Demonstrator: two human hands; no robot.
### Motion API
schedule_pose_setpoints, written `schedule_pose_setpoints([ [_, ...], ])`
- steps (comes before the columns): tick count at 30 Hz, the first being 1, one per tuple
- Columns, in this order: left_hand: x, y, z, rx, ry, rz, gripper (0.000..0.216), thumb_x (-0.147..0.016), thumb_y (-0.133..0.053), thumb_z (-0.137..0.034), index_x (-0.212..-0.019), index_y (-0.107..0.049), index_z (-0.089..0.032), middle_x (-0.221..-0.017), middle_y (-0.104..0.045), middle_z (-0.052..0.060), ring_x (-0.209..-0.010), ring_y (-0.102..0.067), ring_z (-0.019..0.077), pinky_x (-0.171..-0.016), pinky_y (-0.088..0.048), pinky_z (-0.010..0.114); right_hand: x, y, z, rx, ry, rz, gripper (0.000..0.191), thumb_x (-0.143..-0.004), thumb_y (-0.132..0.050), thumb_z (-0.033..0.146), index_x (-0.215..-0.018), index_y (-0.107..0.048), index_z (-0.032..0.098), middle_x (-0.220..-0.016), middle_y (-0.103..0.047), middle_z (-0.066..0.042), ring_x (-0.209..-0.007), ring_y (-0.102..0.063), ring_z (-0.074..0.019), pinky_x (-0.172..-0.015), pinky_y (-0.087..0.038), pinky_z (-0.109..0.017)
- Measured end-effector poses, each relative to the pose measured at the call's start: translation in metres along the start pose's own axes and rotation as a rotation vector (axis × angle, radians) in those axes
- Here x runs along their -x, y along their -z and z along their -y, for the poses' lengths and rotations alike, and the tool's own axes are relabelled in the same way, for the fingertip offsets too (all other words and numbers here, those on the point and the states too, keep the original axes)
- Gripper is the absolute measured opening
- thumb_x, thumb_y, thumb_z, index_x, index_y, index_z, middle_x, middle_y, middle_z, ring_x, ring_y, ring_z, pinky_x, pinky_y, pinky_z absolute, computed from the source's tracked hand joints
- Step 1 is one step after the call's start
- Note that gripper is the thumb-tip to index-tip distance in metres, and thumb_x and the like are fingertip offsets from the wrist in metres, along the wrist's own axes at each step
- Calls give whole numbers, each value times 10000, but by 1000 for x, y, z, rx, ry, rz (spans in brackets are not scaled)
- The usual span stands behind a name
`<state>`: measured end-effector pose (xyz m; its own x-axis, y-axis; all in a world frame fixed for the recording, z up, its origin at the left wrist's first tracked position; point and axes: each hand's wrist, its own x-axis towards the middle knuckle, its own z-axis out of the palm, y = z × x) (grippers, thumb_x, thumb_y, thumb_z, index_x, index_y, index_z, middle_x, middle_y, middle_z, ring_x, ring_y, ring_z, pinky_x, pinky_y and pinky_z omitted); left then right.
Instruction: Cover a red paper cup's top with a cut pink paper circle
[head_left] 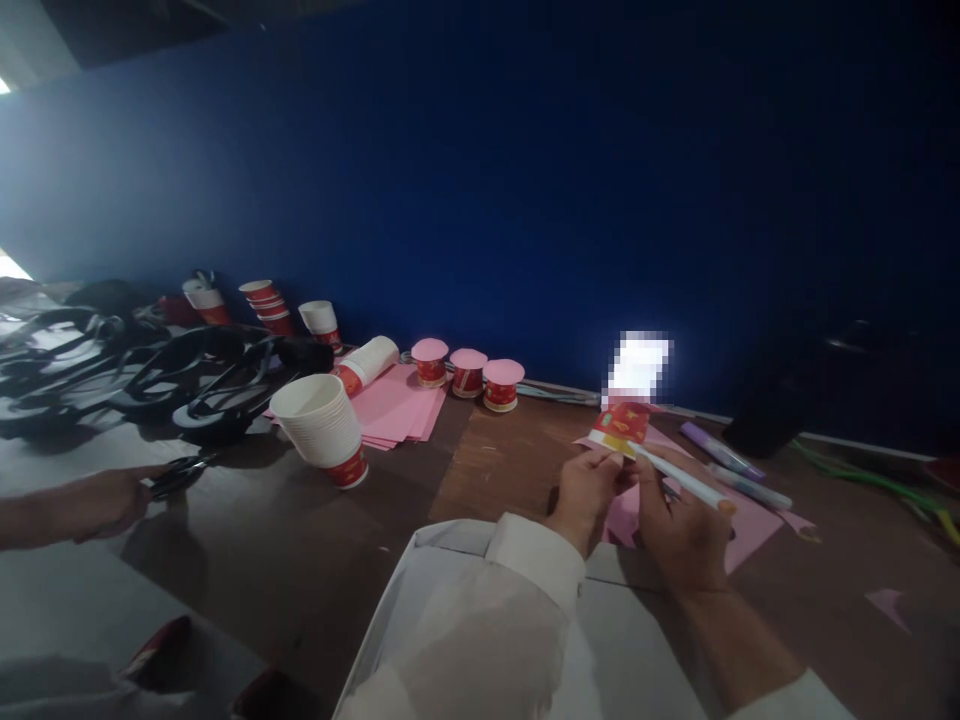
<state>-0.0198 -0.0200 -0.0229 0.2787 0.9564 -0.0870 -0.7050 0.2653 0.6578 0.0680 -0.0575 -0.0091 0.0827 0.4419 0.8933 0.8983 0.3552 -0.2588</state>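
My left hand (587, 497) is closed on the rim of a short red paper cup (624, 420) with a white and yellow band, which it holds tilted. In my right hand (686, 535) is a white marker (690, 480) with an orange end. The marker's tip points at the cup's edge, and I cannot tell whether it touches. Beneath both hands lies pink paper (754, 525), partly hidden by them. Just right of the cup, a purple marker (720, 450) and another pale marker (750, 487) rest on the table.
Three short red cups with pink paper tops (469, 372) stand by the blue partition (480, 180). Left of them are stacked white cups (319, 420) and pink sheets (405, 405). Another person's hand (105, 500) holds a dark tool near several black headsets (217, 385).
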Motion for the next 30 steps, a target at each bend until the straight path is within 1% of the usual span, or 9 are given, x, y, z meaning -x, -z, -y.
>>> schedule_pose_setpoints([
  [4,-4,2,4,-55,-15,-4,251,-630,-840,-354,-649,-695,-151,-642,-613,7,-623,-553,119,-780,-518,306,1,-2,-3,14,-25,9,200,-967,-581,291,-1015,-757,209,-938,-776,-85,-895,-718,-258,-859,-534,-412],
  [8,-2,2,4,-98,-34,48,228,-627,-827,-347,-662,-721,-148,-626,-616,-4,-608,-551,120,-760,-516,304,2,-5,-7,0,-42,-2,193,-962,-589,297,-999,-751,198,-958,-777,-91,-925,-717,-260,-879,-537,-417],
  [11,-1,2,3,-136,-45,74,207,-648,-808,-329,-631,-708,-149,-608,-599,-10,-615,-556,126,-765,-515,306,2,-5,-8,-7,-28,-15,174,-958,-597,268,-1008,-746,192,-991,-780,-92,-942,-720,-254,-890,-539,-408],
  [15,-2,2,3,-164,-58,46,197,-647,-797,-321,-625,-702,-150,-606,-596,-12,-612,-550,123,-754,-520,306,2,-5,-8,0,-25,-15,167,-959,-596,258,-1004,-744,197,-995,-784,-90,-943,-727,-256,-892,-543,-409],
  [19,-2,1,2,-172,-67,29,223,-640,-790,-348,-611,-695,-149,-598,-594,-8,-601,-539,118,-734,-520,300,2,-4,-6,7,-35,-16,164,-961,-597,259,-1006,-743,199,-1005,-784,-93,-960,-728,-259,-892,-542,-409],
  [23,-1,0,0,-198,-68,32,221,-628,-792,-349,-606,-685,-156,-601,-595,-6,-610,-542,124,-740,-520,305,2,-3,-6,12,-18,-17,175,-964,-596,264,-1017,-745,189,-1005,-781,-104,-944,-727,-261,-885,-539,-411],
  [30,-2,1,3,-295,-102,26,201,-658,-747,-313,-574,-645,-162,-575,-542,-20,-611,-513,123,-731,-507,298,2,-7,-11,25,15,-12,177,-956,-604,251,-1026,-751,181,-987,-778,-113,-916,-728,-272,-856,-540,-423],
])
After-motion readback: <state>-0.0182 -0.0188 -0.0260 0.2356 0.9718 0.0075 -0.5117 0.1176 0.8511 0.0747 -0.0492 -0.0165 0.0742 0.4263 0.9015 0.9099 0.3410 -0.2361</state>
